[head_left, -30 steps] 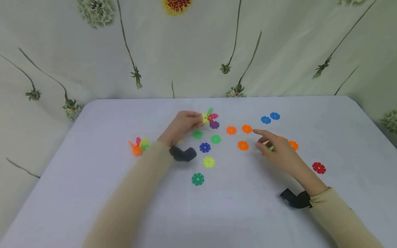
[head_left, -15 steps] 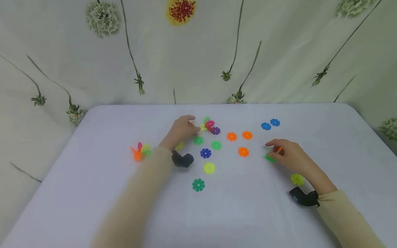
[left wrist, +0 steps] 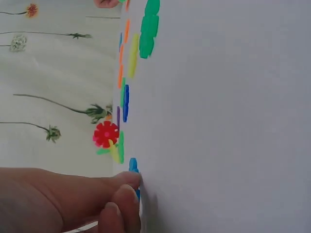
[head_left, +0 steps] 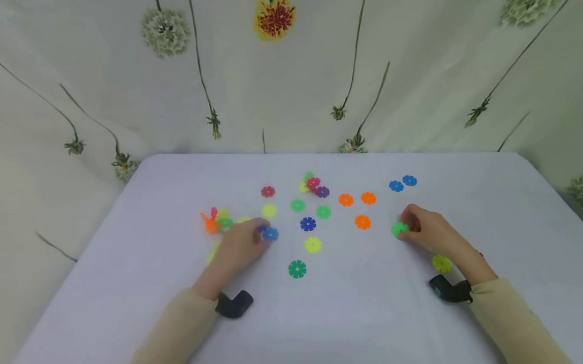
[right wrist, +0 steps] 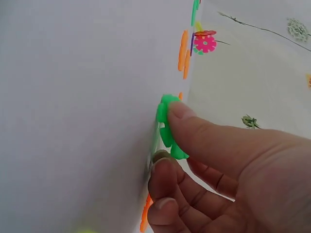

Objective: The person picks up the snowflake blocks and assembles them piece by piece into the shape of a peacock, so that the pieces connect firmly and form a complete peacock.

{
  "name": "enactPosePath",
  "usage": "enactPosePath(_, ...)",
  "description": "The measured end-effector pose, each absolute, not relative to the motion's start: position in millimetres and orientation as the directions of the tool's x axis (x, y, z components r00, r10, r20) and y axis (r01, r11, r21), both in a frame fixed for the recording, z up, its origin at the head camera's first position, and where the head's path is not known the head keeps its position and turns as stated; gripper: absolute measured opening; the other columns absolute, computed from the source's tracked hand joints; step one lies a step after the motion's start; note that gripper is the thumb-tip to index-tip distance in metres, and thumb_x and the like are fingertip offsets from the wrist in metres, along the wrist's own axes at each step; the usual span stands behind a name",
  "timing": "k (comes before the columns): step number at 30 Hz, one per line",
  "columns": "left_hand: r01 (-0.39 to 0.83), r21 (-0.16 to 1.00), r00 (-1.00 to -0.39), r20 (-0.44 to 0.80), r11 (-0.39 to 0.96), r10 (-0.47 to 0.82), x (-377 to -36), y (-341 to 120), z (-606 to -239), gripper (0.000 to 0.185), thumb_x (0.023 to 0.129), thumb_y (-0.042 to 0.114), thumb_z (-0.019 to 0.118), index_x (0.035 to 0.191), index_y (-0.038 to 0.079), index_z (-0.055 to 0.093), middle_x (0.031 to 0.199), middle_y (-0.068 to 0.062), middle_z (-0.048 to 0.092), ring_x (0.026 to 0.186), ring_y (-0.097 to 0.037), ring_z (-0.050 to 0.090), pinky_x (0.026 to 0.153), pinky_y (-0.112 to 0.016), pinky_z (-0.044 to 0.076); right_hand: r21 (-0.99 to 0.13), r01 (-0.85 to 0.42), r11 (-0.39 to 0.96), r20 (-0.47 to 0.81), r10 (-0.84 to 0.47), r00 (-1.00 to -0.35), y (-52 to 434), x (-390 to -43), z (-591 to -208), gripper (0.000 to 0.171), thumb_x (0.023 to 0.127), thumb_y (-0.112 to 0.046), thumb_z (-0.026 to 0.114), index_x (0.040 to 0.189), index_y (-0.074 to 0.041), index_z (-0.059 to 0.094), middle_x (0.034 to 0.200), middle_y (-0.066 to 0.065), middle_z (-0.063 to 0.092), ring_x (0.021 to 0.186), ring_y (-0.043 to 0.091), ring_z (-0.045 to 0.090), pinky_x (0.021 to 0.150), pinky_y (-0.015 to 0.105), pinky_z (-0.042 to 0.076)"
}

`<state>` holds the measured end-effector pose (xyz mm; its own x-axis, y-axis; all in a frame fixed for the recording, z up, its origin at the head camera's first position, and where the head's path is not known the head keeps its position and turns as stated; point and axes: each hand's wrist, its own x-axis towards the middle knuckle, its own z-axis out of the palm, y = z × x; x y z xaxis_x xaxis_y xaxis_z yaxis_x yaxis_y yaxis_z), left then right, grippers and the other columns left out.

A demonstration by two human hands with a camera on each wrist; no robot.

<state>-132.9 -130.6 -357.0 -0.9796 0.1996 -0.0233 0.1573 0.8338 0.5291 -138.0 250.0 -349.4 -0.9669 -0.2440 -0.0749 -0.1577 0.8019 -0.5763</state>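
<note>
Left hand (head_left: 241, 247) pulled back from the cluster (head_left: 313, 184), now on a blue disc (head_left: 270, 234).
Fingertips pinching it mid-table; right hand (head_left: 425, 230) pinching a green disc (head_left: 399, 229) toward the right edge.

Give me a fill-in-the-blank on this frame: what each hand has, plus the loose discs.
1. The right hand pinches a light ____ disc.
2. The left hand touches a ____ disc lying on the table.
3. The two blue discs at the far right lie side by side, beyond the ____ hand.
4. Three loose discs between the hands share one colour: ____.

Missing words: green; blue; right; orange
</note>
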Motion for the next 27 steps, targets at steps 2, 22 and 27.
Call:
enactPosePath(2, 0.177, 0.512, -0.978, -0.003, 0.841, 0.208, -134.8, -127.5, -359.1, 0.028, 0.083, 0.011, 0.07, 0.11, 0.007, 0.063, 0.075, -0.002, 0.054, 0.071, -0.019, 0.051, 0.066, -0.03, 0.048, -0.581, -0.154, 0.799, -0.068, -0.237, -0.969, 248.7, -135.3, -350.3, 0.023, 0.082, -0.007, 0.072, 0.093, -0.002, 0.052, 0.08, 0.004, 0.054, 0.073, 0.022, 0.049, 0.063, 0.033, 0.044)
enactPosePath(22, -0.368, 0.93, -0.816, -0.327, 0.008, 0.476, -104.6, -80.8, -355.8, 0.033, 0.092, 0.016, 0.062, 0.112, -0.008, 0.051, 0.094, -0.016, 0.067, 0.085, -0.023, 0.066, 0.083, -0.031, 0.05, -0.913, -0.345, 0.219, 0.247, -0.377, -0.893, 158.8, -92.2, -354.6, 0.013, 0.084, 0.008, 0.064, 0.096, 0.005, 0.064, 0.082, 0.008, 0.069, 0.075, 0.019, 0.068, 0.068, 0.031, 0.054)
enactPosePath(27, -0.398, 0.916, -0.821, -0.336, -0.041, 0.461, -97.1, -69.8, -353.4, 0.028, 0.092, 0.013, 0.061, 0.109, -0.006, 0.051, 0.092, -0.016, 0.067, 0.082, -0.021, 0.067, 0.08, -0.029, 0.051, -0.87, -0.441, 0.22, 0.346, -0.365, -0.864, 151.8, -85.4, -354.9, 0.013, 0.082, 0.008, 0.065, 0.094, 0.003, 0.066, 0.083, 0.006, 0.069, 0.074, 0.016, 0.068, 0.066, 0.029, 0.055)
